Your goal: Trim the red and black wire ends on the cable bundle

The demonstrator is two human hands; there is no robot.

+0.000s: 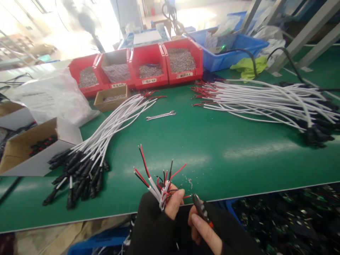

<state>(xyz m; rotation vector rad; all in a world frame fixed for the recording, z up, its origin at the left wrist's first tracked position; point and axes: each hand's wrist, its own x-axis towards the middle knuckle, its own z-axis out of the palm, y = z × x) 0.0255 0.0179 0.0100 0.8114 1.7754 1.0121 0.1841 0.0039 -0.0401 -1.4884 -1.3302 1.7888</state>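
Note:
My left hand [164, 212], in a black fingerless glove, is closed round a small bunch of white cables [159, 189] at the table's near edge. Their red and black wire ends stick up and fan out. My right hand [205, 230], also gloved in black, grips a small tool with a red and black handle [202, 209]. The tool's tip points toward the wire ends, just right of the bunch. Both hands sit close together over the front edge of the green table [212, 148].
A bundle of white cables with black plugs [87, 156] lies at left. A bigger pile [265, 101] lies at right. A wrench [160, 115] rests mid-table. Red bins [148, 65] of small parts, a blue crate [228, 53] and cardboard boxes [32, 148] line the back and left.

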